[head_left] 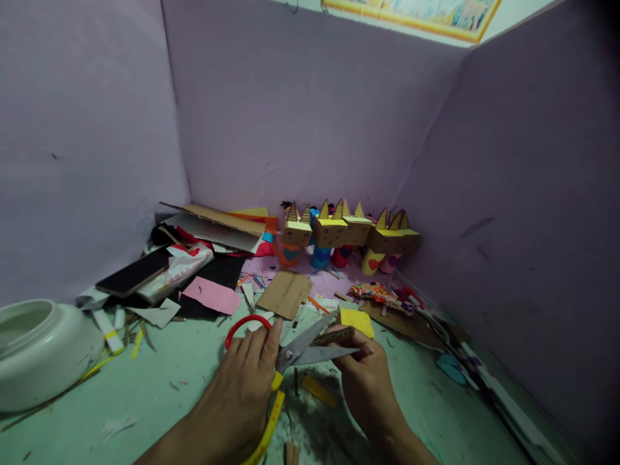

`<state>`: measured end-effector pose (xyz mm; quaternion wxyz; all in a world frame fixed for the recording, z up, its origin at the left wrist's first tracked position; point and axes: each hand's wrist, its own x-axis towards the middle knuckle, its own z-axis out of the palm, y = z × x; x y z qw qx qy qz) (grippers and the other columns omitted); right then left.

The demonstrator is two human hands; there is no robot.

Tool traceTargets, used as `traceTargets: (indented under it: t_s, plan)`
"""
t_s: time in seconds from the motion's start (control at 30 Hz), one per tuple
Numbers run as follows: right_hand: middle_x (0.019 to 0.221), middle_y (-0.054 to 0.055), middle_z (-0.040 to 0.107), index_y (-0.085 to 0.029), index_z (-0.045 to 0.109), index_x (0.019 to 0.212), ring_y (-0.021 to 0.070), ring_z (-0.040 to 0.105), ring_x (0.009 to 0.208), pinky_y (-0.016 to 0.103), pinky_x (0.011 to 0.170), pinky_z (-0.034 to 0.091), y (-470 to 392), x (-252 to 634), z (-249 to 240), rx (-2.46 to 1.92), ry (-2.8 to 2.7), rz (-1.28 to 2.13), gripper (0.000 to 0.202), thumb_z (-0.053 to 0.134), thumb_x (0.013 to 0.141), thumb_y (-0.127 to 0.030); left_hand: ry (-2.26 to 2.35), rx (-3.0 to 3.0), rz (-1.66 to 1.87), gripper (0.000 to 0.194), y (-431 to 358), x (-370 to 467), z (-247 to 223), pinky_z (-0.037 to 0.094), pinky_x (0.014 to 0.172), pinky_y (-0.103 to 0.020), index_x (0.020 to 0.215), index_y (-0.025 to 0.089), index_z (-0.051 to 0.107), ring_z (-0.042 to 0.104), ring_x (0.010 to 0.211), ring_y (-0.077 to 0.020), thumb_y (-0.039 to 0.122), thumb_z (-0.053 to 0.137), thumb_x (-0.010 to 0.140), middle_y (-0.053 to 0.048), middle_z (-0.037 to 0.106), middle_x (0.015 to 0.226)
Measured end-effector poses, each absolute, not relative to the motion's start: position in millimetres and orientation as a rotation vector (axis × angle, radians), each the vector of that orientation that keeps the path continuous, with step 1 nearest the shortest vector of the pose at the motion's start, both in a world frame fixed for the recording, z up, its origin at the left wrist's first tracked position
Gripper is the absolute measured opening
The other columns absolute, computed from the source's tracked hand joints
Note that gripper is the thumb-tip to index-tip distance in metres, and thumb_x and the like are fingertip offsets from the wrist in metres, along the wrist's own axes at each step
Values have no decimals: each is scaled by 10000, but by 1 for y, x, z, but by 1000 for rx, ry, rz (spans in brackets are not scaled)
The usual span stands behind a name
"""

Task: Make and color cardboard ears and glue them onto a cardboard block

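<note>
My left hand (252, 374) is closed around the handles of a pair of scissors (305, 339), one handle red and the other wrapped in yellow. The blades stand apart and point toward my right hand (365, 374). Pinched in that hand is a small piece of brown cardboard (335, 336), lying between the two blades. Behind the right fingers rests a yellow paper pad (357, 321). Below the scissors a small yellow-brown strip (318, 391) lies on the pale green surface. The palm sides of both hands are hidden.
Cardboard-headed figures with pointed ears (332, 234) stand in a row at the back. A flat cardboard piece (285, 294) and pink paper (212, 296) lie before them. At left are a white pot (72, 339), a dark phone-like slab (133, 271) and stacked cardboard (217, 218). Purple walls enclose the surface.
</note>
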<state>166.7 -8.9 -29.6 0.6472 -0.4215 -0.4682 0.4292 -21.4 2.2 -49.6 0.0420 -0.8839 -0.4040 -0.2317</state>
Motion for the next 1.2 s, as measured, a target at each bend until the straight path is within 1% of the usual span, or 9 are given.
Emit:
traceTargets:
  t_s: [0.23, 0.4, 0.53, 0.67, 0.87, 1.0, 1.1, 1.2]
  plan:
    - [663, 32, 706, -189, 721, 675, 177, 616, 635, 253, 604, 462, -11, 168, -28, -987, -1076, 973, 54, 672, 653, -181, -1197, -2663, -716, 786, 3, -22, -51, 457, 837, -451, 1424, 141, -36, 532, 1015, -273, -26, 307, 736, -172, 548, 1136]
    - [640, 13, 691, -189, 715, 661, 157, 597, 601, 226, 562, 443, -11, 168, -26, -1006, -1047, 990, 47, 695, 622, -172, -1205, -2703, -698, 821, 1, -22, -52, 450, 867, -446, 1422, 157, -80, 527, 1029, -259, -47, 296, 722, -154, 543, 1150]
    - [604, 0, 666, -184, 704, 642, 136, 563, 563, 215, 535, 428, -11, 168, -27, -981, -1015, 996, 41, 709, 605, -168, -1197, -2740, -689, 807, -1, -23, -48, 470, 837, -422, 1422, 141, -78, 541, 997, -250, -57, 273, 723, -162, 544, 1134]
    - [612, 6, 661, -176, 705, 651, 137, 552, 569, 221, 539, 428, -11, 169, -29, -975, -1030, 1015, 33, 711, 618, -175, -1199, -2787, -663, 771, -2, -25, -43, 487, 799, -388, 1424, 123, -12, 561, 951, -237, -48, 284, 733, -159, 559, 1093]
    - [586, 0, 623, -171, 691, 642, 134, 523, 560, 227, 532, 418, -13, 169, -30, -968, -996, 1011, 57, 725, 602, -192, -1214, -2790, -646, 799, -2, -27, -46, 489, 789, -386, 1420, 127, 62, 569, 926, -231, -66, 305, 684, -148, 574, 1064]
    - [567, 2, 609, -166, 684, 617, 131, 502, 541, 231, 509, 403, -13, 170, -32, -985, -979, 1011, 86, 742, 597, -227, -1169, -2854, -694, 782, -1, -30, -49, 508, 681, -374, 1402, 96, 161, 591, 794, -227, -55, 316, 650, -130, 604, 947]
    - [589, 8, 624, -169, 695, 644, 137, 524, 565, 241, 544, 418, -13, 170, -34, -960, -995, 1030, 101, 737, 617, -256, -1140, -2962, -833, 658, 2, -31, -42, 505, 624, -316, 1353, 122, 288, 601, 712, -197, 6, 343, 708, -82, 624, 844]
    - [622, 19, 651, -180, 702, 666, 153, 559, 595, 259, 585, 442, -11, 171, -33, -912, -980, 1072, 124, 737, 616, -287, -1225, -2994, -1061, 428, 7, -35, -26, 472, 551, -215, 1245, 183, 408, 576, 569, -121, 109, 382, 824, 7, 606, 708]
